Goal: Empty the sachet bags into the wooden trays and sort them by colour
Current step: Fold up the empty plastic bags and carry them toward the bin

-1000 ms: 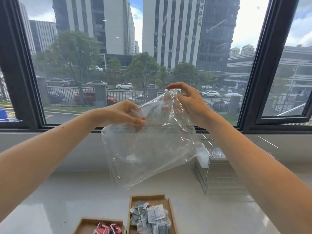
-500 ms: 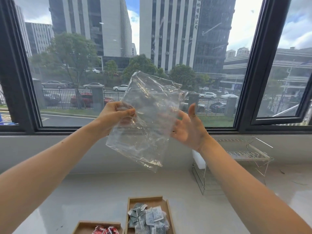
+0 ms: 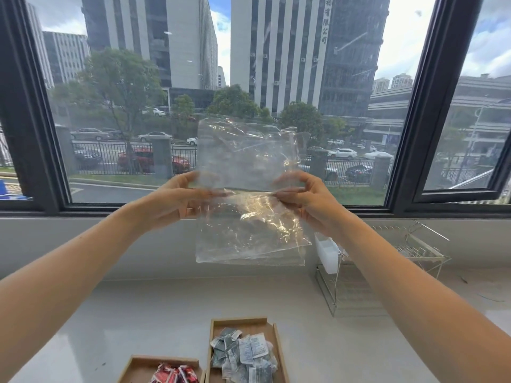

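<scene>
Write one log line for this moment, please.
both hands: holding clear bag up, empty | left tray: red sachets | right tray: grey-white sachets

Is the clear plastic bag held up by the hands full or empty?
Empty: the clear plastic bag shows only window and wall through it; sachets lie in the wooden trays below.

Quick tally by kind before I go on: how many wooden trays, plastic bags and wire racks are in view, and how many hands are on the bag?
Wooden trays: 2, one with red sachets, one with grey and white sachets
Clear plastic bags: 1, looks empty
Wire racks: 1
Hands on the bag: 2, left hand and right hand
Total: 6
</scene>
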